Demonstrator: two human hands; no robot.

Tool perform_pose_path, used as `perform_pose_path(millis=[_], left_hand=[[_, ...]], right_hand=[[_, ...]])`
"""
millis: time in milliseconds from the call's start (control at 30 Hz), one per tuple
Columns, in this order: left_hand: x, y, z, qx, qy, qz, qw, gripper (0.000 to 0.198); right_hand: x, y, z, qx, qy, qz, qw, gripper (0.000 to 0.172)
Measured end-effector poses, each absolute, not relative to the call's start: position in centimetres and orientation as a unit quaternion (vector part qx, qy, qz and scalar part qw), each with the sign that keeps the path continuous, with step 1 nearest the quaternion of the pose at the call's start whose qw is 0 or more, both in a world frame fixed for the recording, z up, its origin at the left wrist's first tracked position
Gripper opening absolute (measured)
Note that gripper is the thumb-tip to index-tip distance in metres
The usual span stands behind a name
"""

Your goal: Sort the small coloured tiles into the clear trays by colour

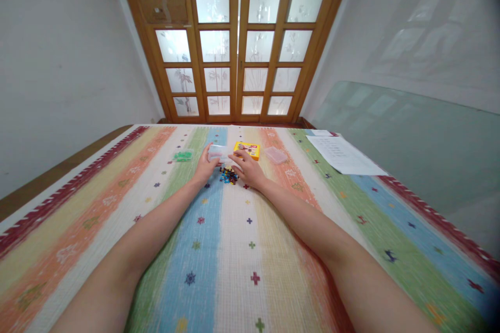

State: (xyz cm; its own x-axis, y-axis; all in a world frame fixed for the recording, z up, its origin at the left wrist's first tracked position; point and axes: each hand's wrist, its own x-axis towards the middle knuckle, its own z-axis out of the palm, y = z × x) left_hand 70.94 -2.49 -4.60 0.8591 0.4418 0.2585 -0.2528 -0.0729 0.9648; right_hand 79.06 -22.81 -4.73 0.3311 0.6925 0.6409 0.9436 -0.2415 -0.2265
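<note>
Both my arms reach far out over a striped cloth (234,250). My left hand (203,167) and my right hand (248,168) grip a clear plastic box (219,153) between them, one at each end. Just below the box lies a small heap of tiny coloured bricks (228,176). A yellow box (247,149) with a picture on it stands right behind my right hand.
A clear plastic lid or tray (275,155) lies right of the yellow box. A green flat piece (183,156) lies to the left. A printed white sheet (344,155) rests at the far right. Behind stand wooden doors (238,47) with frosted panes.
</note>
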Motion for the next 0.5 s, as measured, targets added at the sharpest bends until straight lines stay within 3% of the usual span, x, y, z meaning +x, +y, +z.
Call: perform_pose_path(millis=[500], left_hand=[[71.8,2.8,-6.0,0.670,0.191,0.345,0.629,0.067]], right_hand=[[79.2,-22.7,-4.9,-0.766,-0.530,-0.203,0.302,0.045]])
